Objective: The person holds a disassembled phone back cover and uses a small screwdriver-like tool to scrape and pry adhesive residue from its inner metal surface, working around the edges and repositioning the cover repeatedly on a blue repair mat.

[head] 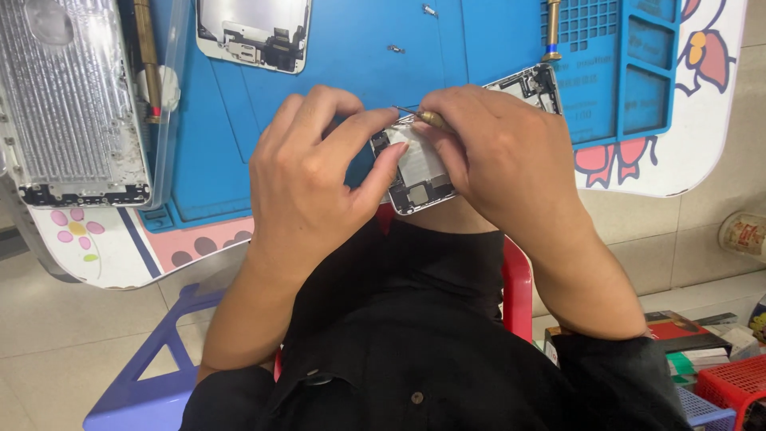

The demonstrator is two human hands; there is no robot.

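Gripping the opened phone chassis (419, 172) over the blue mat (335, 48), left hand (307, 179) pinches its edge while right hand (495, 160) clasps a small brass-handled tool (431, 120) (tip on board).

Red and green boxes (686, 339) at lower right

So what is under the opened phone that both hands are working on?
The opened phone lies on a blue work mat, near edge overhanging the lap. The left hand and right hand, holding a thin tool, cover most of it.
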